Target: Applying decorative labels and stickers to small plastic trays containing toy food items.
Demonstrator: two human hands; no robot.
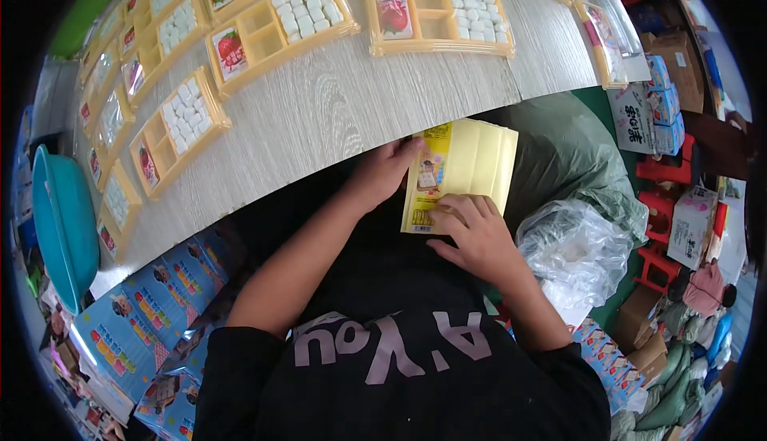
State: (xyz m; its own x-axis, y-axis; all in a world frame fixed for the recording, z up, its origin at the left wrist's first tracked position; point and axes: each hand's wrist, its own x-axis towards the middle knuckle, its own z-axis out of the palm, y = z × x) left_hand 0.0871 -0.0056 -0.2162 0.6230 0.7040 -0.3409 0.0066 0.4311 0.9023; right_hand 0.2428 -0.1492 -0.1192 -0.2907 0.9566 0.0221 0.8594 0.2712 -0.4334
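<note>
Over my lap, by the table's near edge, is a flat yellow package with a printed strip along its left side; it looks like a stack of wrappers or a folded sleeve. My left hand is closed on its upper left edge. Across its lower part lie the bent fingers of my right hand, with the thumb apart below the bottom edge. Ahead on the table are several cream trays, such as this tray, each with a strawberry-picture card, bare compartments and small white pillow-shaped pieces.
The pale wood-grain table curves around in front. A teal basin stands at far left, above blue printed cartons. To the right are a green sack, clear plastic bags, red stools and cardboard boxes.
</note>
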